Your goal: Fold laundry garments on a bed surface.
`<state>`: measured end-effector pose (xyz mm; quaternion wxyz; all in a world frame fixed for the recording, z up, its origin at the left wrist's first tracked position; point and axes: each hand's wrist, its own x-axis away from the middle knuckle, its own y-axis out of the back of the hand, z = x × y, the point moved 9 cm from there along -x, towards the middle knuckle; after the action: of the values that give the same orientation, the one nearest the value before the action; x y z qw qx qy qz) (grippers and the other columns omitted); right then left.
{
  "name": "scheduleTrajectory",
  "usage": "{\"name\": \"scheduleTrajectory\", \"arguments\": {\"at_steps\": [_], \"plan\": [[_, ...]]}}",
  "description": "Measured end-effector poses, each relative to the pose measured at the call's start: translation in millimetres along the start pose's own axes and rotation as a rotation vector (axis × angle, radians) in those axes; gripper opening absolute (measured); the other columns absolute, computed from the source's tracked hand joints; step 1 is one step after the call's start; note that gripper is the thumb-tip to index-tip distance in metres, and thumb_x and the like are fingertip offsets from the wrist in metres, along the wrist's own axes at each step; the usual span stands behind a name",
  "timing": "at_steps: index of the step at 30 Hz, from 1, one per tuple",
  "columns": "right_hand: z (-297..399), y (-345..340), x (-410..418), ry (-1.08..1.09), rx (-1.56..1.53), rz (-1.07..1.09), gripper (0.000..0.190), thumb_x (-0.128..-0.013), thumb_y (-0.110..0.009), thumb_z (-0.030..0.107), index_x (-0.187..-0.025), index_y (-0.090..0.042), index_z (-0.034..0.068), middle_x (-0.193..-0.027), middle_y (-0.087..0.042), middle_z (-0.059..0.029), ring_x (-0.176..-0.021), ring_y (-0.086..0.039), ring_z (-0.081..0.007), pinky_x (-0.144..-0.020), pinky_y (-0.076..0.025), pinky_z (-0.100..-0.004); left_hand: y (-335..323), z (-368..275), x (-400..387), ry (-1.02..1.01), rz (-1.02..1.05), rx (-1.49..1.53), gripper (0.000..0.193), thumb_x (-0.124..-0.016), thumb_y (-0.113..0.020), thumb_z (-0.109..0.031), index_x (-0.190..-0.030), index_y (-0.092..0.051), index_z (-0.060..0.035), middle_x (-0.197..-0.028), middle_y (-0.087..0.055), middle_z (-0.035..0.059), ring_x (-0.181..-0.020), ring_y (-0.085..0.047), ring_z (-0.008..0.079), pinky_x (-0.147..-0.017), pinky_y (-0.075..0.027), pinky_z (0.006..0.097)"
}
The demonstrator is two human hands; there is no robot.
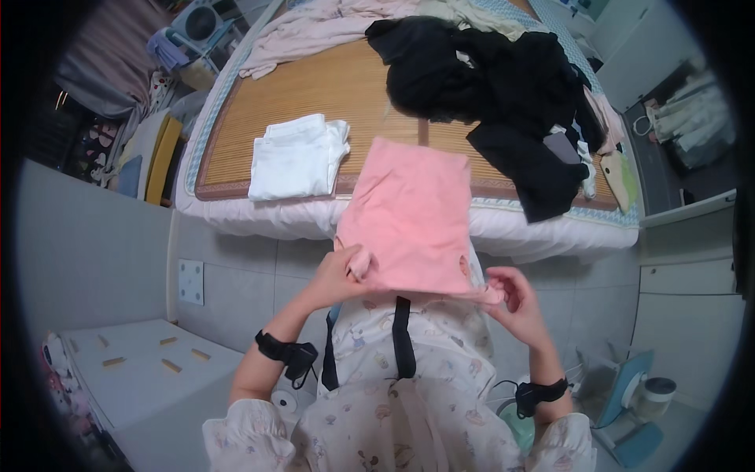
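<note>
A pink cloth garment (413, 212) hangs over the near edge of the bed, its far part lying on the woven mat. My left hand (342, 274) grips its near left corner, where the fabric is bunched. At the near right corner, my right hand (514, 301) pinches a narrow end of the pink cloth between thumb and fingers. Left of the pink garment, a folded white garment (295, 159) lies flat on the mat. Dark straps with small devices circle both forearms.
Black clothes (489, 76) lie heaped on the bed's right half, beside a small gray cloth (561, 147). Pale pink bedding (318, 29) lies along the far side. A white cabinet (147, 366) stands low left, and a blue-seated chair (628, 389) stands low right.
</note>
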<state>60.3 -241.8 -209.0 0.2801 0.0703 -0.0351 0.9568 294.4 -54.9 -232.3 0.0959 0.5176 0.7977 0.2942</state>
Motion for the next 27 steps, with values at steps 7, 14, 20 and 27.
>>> {"name": "scheduleTrajectory", "arguments": {"at_steps": [7, 14, 20, 27], "plan": [[9.2, -18.6, 18.0, -0.03, 0.72, 0.51, 0.03, -0.077, -0.062, 0.001, -0.107, -0.063, 0.002, -0.097, -0.055, -0.0091, -0.086, -0.056, -0.0227, -0.072, -0.047, -0.0307, -36.7, 20.2, 44.4, -0.014, 0.544, -0.063, 0.037, -0.077, -0.075, -0.021, -0.107, -0.063, -0.0031, -0.103, -0.065, 0.015, -0.097, -0.063, 0.0282, -0.086, -0.047, 0.0341], [10.1, -22.2, 9.9, -0.173, 0.548, 0.693, 0.018, -0.089, -0.062, 0.012, -0.102, -0.056, 0.001, -0.093, -0.059, -0.0066, -0.078, -0.06, -0.0181, -0.068, -0.048, -0.0293, -42.8, 30.8, 41.6, -0.012, 0.617, 0.142, 0.035, -0.086, -0.061, -0.013, -0.119, -0.06, -0.0033, -0.115, -0.061, 0.0176, -0.109, -0.059, 0.0308, -0.098, -0.043, 0.0347], [-42.8, 18.7, -88.6, -0.112, 0.078, 0.04, 0.028, -0.093, -0.059, 0.018, -0.114, -0.056, 0.0, -0.101, -0.063, -0.0095, -0.084, -0.059, -0.0119, -0.074, -0.049, -0.0274, 3.3, 78.4, -41.0, 0.204, 0.03, 0.435, 0.036, -0.089, -0.063, -0.017, -0.121, -0.056, -0.0026, -0.117, -0.061, 0.009, -0.099, -0.059, 0.0159, -0.086, -0.047, 0.0279], [-173.1, 56.2, -75.6, -0.241, 0.386, -0.125, 0.034, -0.088, -0.067, 0.024, -0.107, -0.06, -0.003, -0.104, -0.063, -0.0142, -0.089, -0.062, -0.0183, -0.077, -0.049, -0.0295, -41.7, 195.7, -3.6, 0.593, -0.19, 0.377, 0.046, -0.083, -0.074, -0.026, -0.11, -0.052, 0.0025, -0.098, -0.063, 0.0081, -0.088, -0.06, 0.0135, -0.08, -0.049, 0.0268]]}}
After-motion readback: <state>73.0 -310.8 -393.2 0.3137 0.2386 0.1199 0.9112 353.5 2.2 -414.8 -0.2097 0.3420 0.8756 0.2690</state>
